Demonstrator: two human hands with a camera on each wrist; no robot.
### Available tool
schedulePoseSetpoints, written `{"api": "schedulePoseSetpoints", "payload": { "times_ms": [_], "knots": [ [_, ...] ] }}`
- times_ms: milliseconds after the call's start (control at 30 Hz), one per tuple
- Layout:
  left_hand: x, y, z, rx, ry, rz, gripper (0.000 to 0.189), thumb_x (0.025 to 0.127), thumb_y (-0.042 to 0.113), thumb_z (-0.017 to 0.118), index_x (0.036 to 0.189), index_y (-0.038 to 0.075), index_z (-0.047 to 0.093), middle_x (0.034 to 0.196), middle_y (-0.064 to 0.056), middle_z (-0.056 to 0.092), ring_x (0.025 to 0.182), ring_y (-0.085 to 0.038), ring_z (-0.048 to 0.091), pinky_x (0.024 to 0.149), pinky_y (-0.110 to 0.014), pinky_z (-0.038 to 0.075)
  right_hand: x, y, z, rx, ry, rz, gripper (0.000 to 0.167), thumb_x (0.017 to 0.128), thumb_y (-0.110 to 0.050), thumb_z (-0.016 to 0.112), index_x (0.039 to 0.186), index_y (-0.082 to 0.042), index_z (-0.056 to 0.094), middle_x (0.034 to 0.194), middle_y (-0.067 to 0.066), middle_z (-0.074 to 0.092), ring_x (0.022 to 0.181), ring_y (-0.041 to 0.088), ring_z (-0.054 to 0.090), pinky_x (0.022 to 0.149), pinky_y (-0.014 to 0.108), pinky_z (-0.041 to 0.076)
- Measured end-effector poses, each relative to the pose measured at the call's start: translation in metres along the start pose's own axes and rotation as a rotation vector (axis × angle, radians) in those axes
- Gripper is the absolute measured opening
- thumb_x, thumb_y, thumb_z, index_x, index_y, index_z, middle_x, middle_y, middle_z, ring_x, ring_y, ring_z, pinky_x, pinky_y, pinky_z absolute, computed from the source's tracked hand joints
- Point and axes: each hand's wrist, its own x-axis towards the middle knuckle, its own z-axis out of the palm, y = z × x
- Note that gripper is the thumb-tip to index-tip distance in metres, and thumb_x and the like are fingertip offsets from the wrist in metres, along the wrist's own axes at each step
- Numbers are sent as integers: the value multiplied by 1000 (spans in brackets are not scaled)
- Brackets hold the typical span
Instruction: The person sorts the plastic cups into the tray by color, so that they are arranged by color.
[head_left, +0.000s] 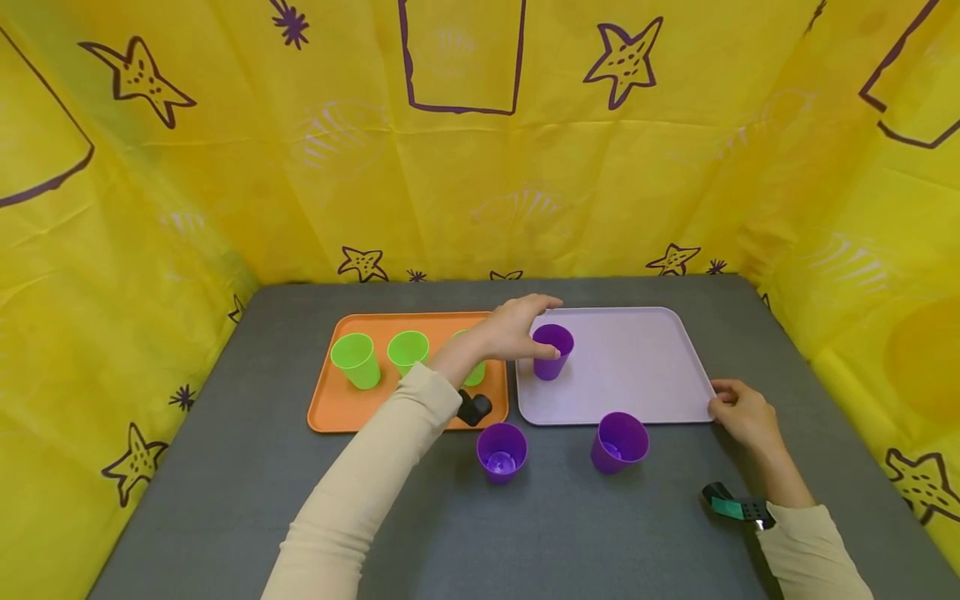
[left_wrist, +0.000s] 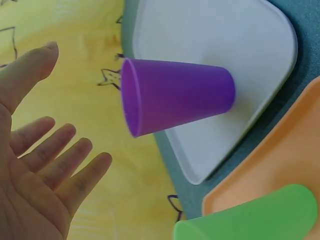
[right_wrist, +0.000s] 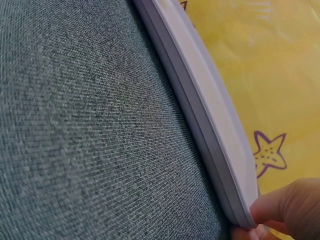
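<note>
A purple cup [head_left: 552, 354] stands upright at the left end of the lilac tray [head_left: 637, 367]. My left hand [head_left: 517, 327] is just above and beside it, fingers and thumb spread. In the left wrist view a gap shows between the left hand [left_wrist: 50, 135] and the rim of the purple cup [left_wrist: 180, 97]. At the lilac tray's near right corner, my right hand [head_left: 747, 412] pinches the edge. The right wrist view shows the thumb [right_wrist: 280, 207] on top of that corner and fingertips under it.
Left of the lilac tray lies an orange tray [head_left: 330, 408] with three green cups [head_left: 356, 362], one partly behind my left wrist. Two more purple cups, a left one [head_left: 502, 452] and a right one [head_left: 619, 443], stand on the grey table in front. Yellow cloth [head_left: 465, 183] surrounds the table.
</note>
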Motion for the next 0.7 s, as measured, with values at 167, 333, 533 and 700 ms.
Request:
{"api": "schedulePoseSetpoints", "payload": {
  "times_ms": [167, 333, 533, 700],
  "knots": [
    [-10, 6, -6, 21, 17, 35, 73, 79, 36, 70, 140, 14, 37, 139, -3, 44, 126, -18, 42, 105, -40, 35, 0, 0, 0, 1, -5, 5, 40, 79, -12, 54, 114, 8, 55, 92, 21, 62, 74, 23, 54, 59, 26, 40],
    [-23, 8, -9, 10, 13, 78, 71, 78, 35, 71, 139, 14, 39, 138, -1, 45, 126, -16, 42, 104, -37, 37, 0, 0, 0, 4, -11, 4, 40, 79, -12, 53, 114, 8, 55, 92, 21, 62, 73, 21, 54, 58, 26, 40],
    [-40, 12, -8, 13, -12, 133, 71, 78, 35, 71, 139, 14, 40, 138, -1, 44, 126, -15, 41, 104, -31, 37, 0, 0, 0, 1, -3, -2, 40, 79, -12, 53, 113, 8, 56, 90, 20, 63, 71, 18, 53, 58, 26, 39],
    [-52, 13, -3, -21, -29, 179, 70, 78, 32, 72, 137, 11, 41, 136, -3, 47, 125, -17, 43, 103, -31, 38, 0, 0, -1, 1, -9, -3, 40, 79, -13, 53, 114, 8, 55, 91, 20, 63, 71, 18, 53, 58, 26, 40]
  ]
}}
